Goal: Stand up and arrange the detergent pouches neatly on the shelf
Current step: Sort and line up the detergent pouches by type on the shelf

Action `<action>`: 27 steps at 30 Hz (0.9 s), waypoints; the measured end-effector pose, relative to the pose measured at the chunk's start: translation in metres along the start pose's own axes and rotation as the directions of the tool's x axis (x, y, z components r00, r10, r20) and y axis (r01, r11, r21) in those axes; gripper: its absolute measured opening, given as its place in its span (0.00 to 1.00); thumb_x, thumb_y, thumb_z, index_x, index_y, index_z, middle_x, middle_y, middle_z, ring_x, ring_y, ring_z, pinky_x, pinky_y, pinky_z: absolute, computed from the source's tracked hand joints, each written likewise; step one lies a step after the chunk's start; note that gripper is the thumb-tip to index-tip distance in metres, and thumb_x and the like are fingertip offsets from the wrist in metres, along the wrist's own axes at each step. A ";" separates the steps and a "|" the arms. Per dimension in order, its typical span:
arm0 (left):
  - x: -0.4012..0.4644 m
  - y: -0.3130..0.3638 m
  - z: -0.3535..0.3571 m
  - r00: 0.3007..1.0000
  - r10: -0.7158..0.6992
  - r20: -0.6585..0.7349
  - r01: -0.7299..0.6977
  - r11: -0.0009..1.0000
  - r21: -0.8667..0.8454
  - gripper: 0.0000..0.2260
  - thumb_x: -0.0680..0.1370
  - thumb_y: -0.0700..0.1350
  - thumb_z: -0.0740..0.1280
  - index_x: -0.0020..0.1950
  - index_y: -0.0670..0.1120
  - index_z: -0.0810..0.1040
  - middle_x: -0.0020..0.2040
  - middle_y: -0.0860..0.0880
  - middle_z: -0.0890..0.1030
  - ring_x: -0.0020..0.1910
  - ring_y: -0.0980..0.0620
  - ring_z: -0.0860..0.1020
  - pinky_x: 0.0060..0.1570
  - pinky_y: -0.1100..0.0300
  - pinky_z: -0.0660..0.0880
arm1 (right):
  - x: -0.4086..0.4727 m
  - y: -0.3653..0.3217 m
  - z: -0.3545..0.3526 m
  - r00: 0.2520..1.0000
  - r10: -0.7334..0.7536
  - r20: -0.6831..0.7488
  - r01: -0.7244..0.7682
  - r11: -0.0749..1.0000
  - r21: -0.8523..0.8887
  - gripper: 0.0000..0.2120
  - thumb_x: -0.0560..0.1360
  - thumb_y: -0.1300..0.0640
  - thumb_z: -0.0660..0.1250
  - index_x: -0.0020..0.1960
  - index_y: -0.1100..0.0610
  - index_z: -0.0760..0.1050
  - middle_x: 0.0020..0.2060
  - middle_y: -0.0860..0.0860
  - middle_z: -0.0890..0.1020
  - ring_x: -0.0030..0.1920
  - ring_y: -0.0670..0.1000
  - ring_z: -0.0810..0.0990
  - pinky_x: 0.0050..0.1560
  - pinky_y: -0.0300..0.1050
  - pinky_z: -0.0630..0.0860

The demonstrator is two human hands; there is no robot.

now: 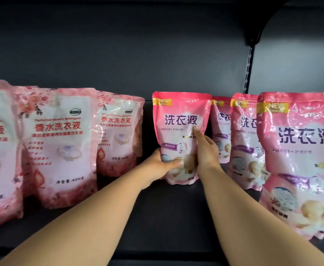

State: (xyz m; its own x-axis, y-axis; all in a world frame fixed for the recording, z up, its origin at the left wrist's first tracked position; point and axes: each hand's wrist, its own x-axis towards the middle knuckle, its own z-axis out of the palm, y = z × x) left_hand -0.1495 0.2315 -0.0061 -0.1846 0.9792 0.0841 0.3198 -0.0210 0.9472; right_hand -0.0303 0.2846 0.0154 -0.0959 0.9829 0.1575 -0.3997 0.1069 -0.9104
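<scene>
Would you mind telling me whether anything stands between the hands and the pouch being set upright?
Nothing visible does: the left hand and right hand already hold the middle pouch directly.

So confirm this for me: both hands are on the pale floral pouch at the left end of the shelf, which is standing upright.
Not quite. The head view shows the left hand and right hand on the bright pink pouch in the middle of the shelf, not a pale floral pouch at the left. It is standing upright, as you said.
</scene>
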 end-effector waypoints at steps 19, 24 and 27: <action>-0.019 -0.003 -0.013 0.998 0.030 -0.052 -0.023 0.992 0.124 0.29 0.72 0.55 0.69 0.70 0.49 0.65 0.64 0.51 0.74 0.59 0.53 0.74 0.61 0.58 0.70 | -0.030 -0.005 0.003 0.971 -0.234 -0.056 0.208 0.932 -0.296 0.13 0.74 0.48 0.67 0.53 0.56 0.73 0.46 0.49 0.79 0.50 0.49 0.78 0.43 0.35 0.72; -0.085 0.009 -0.039 0.849 0.416 -0.326 -0.200 0.824 0.530 0.20 0.75 0.50 0.66 0.65 0.48 0.71 0.58 0.57 0.73 0.55 0.56 0.73 0.52 0.67 0.65 | -0.053 -0.011 0.010 0.826 -0.542 -0.151 0.420 0.773 -0.476 0.20 0.74 0.54 0.67 0.65 0.55 0.69 0.60 0.50 0.72 0.60 0.49 0.72 0.61 0.40 0.70; -0.123 -0.002 -0.069 0.500 0.793 -0.348 -0.241 0.514 0.823 0.18 0.72 0.51 0.67 0.57 0.41 0.76 0.53 0.44 0.77 0.54 0.46 0.74 0.56 0.66 0.64 | -0.077 -0.008 0.038 0.808 -0.584 0.080 0.567 0.732 -0.379 0.11 0.75 0.56 0.67 0.57 0.54 0.74 0.49 0.45 0.74 0.50 0.46 0.73 0.50 0.36 0.70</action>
State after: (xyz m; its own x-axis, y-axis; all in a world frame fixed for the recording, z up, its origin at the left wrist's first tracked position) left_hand -0.1915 0.0973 0.0034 -0.1625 0.4026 0.9008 0.9739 -0.0812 0.2120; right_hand -0.0545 0.2026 0.0254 0.0831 0.7196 0.6895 -0.0015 0.6919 -0.7220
